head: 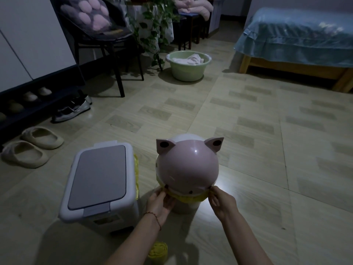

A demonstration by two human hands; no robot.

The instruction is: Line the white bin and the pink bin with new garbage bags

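The pink bin [186, 165] stands on the floor in front of me, its round cat-eared lid down. A yellow garbage bag [188, 197] folds out from under the lid's near rim. My left hand [159, 202] pinches the bag edge at the rim's left side. My right hand [221, 200] pinches it at the right side. To the left stands the white bin [99, 183] with its grey lid closed; a strip of yellow bag [136, 173] hangs out along its right edge. A yellow roll of bags [157, 252] lies on the floor between my forearms.
Beige slippers [32, 147] and a shoe rack [28, 104] are at the left. A dark chair [107, 41], a plant [152, 25] and a green basin [188, 66] stand further back. A bed [298, 39] fills the far right.
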